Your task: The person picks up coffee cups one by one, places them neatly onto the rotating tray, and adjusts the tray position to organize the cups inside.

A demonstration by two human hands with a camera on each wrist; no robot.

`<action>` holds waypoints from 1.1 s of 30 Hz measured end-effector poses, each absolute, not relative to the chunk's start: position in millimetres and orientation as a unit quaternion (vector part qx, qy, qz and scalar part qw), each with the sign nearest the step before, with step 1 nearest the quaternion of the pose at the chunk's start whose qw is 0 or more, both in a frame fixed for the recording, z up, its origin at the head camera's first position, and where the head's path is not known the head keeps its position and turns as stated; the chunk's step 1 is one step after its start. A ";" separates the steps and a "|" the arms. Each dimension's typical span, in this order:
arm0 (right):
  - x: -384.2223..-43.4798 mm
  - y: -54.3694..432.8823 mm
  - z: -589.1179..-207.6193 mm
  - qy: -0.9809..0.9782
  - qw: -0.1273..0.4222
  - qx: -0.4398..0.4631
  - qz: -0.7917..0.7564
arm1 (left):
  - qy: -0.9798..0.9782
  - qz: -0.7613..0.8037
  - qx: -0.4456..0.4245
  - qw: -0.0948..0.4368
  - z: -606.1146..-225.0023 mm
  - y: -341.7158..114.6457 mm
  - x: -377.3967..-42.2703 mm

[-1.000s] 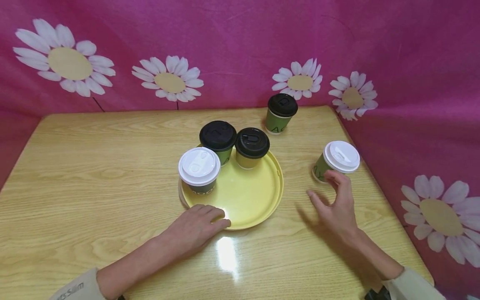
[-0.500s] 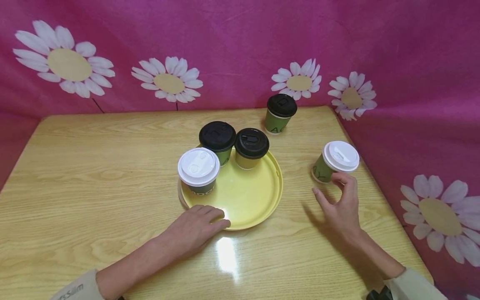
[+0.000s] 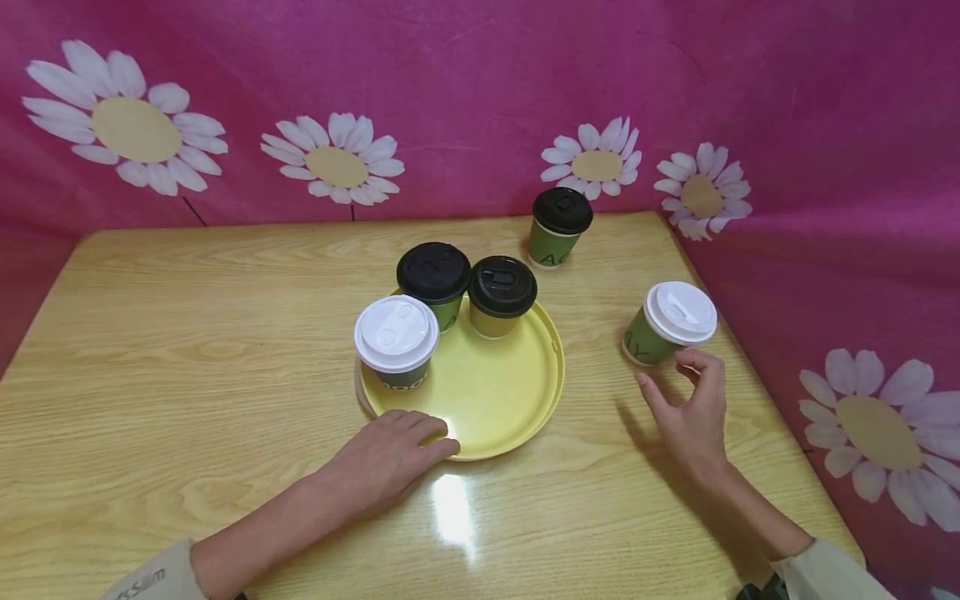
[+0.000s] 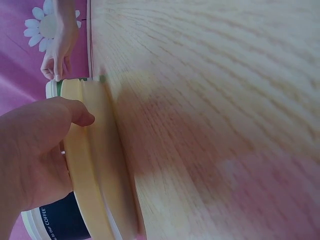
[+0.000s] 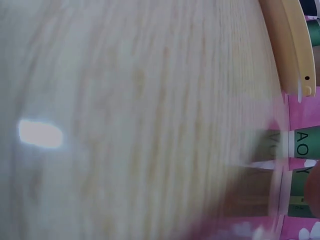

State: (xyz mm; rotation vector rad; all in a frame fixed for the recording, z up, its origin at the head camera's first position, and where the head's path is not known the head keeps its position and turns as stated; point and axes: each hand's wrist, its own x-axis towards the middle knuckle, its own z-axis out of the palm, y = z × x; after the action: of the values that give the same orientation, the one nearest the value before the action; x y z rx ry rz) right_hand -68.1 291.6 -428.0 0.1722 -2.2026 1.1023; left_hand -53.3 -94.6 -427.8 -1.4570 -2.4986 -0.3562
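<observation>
My left hand [image 3: 397, 450] lies over the near left rim of a round yellow tray [image 3: 517, 417]. In the left wrist view its thumb bends over the rim [image 4: 80, 150], with the other fingers on the inner side. My right hand [image 3: 693, 412] hovers with curved fingers and a gap between thumb and index finger, just in front of a green paper coffee cup [image 3: 645, 337] with a white lid. Whether a fingertip touches that cup cannot be told. The tray bears a dark cup [image 3: 405, 377] with a white lid, a green cup [image 3: 448, 313] and a tan cup [image 3: 491, 323], both black-lidded.
Another green cup [image 3: 553, 246] with a black lid stands upright behind the tray, to its right. The wooden table [image 3: 187, 350] is bordered at the back and right by a pink cloth [image 3: 465, 100] printed with daisies.
My right hand has drifted slightly to the right in front of the white-lidded green cup. The left hand, tray and cups have stayed in place.
</observation>
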 end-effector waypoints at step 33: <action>-98.2 328.0 -448.3 -0.813 0.207 -0.141 0.525 | -0.851 -0.112 -0.500 0.115 -429.0 -95.2 -54.0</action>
State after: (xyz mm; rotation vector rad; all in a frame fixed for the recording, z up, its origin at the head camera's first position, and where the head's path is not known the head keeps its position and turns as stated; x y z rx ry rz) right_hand -98.2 328.0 -448.3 -0.3926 -2.2648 1.4620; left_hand -54.0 -95.2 -429.0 -1.4653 -2.4944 -0.3274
